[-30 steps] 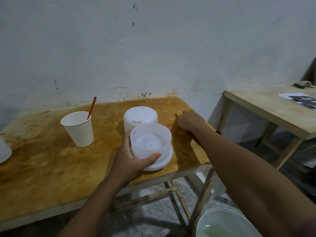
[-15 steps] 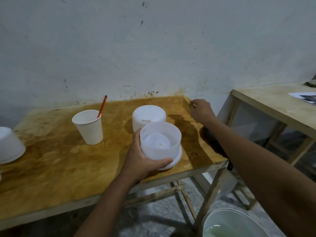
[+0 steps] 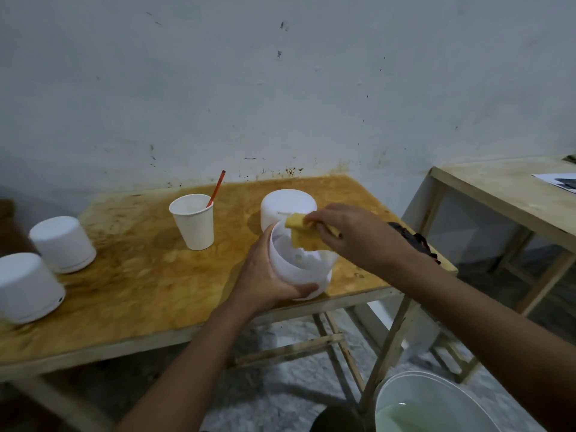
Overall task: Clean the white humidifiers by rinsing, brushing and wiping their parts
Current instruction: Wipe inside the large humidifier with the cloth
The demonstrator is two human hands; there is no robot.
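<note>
Bracing the open humidifier tank [image 3: 299, 271] at the near edge of the table [image 3: 140, 275], the left grip [image 3: 265, 275] curls round its wall. Just beyond, the right grip [image 3: 352, 235], off at the table's far corner a second ago, now pinches a yellow sponge [image 3: 300, 235] over the tank's mouth; wiping likely begins.

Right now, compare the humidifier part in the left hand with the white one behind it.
Held part: open mouth showing; rear part: closed top. Held part tilts in the left hand; rear part stands untouched on the table. The right hand holds a yellow sponge at the held part, not the rear part. Both are white, round.
</note>
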